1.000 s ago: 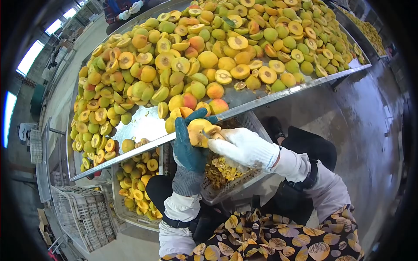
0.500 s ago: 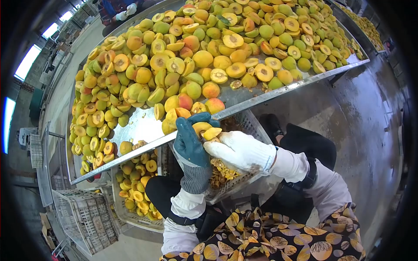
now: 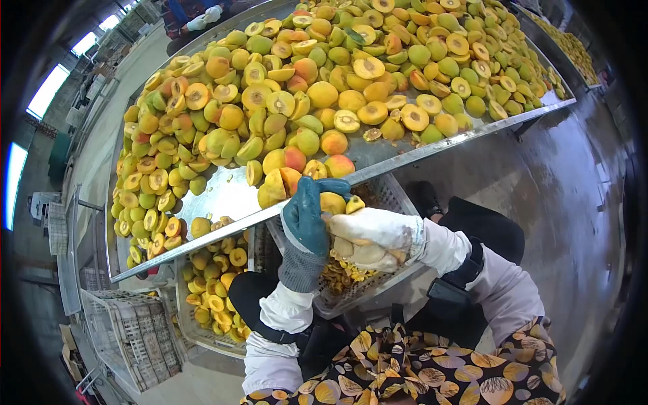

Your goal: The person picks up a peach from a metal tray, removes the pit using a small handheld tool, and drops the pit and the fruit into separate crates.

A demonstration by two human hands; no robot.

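Two hands on my feed: left hand [image 3: 304, 219] grips fruit [image 3: 332, 203] near tray [image 3: 398, 159]; right hand [image 3: 378, 237] has rolled, curled fingers now showing, grip unclear.

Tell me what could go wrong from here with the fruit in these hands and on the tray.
The fruit in the left hand could slip and perhaps fall into the crate of scraps below. The fruit pieces by the rim lie close to the left hand, so a nudge might tip one off the tray. The floor looks wet, so footing may be slippery.
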